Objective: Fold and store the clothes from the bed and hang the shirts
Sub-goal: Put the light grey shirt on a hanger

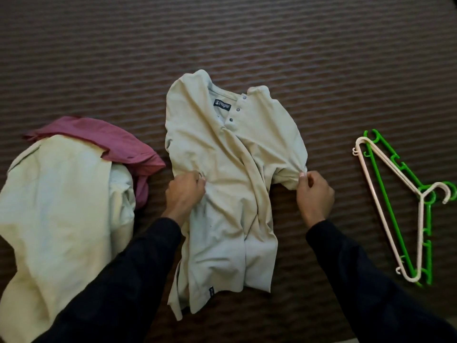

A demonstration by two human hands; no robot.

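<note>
A beige shirt [230, 174] lies rumpled mid-bed [321, 58], collar toward the far edge. The left hand [184, 194] pinches a fold at its left side; the right hand [314, 194] pinches the right sleeve's edge. A pale garment [59, 206] over a pink one [118, 144] lies near the left edge; white [385, 214] and green [395, 169] hangers lie stacked near the right.

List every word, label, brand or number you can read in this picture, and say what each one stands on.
None can be read.
Neck label inside the collar of the beige shirt: dark with pale print, too blurred to read.
Hem tag at the shirt's lower edge: dark, too small to read.
Hangers, pink garment, bedcover: no text visible.
</note>
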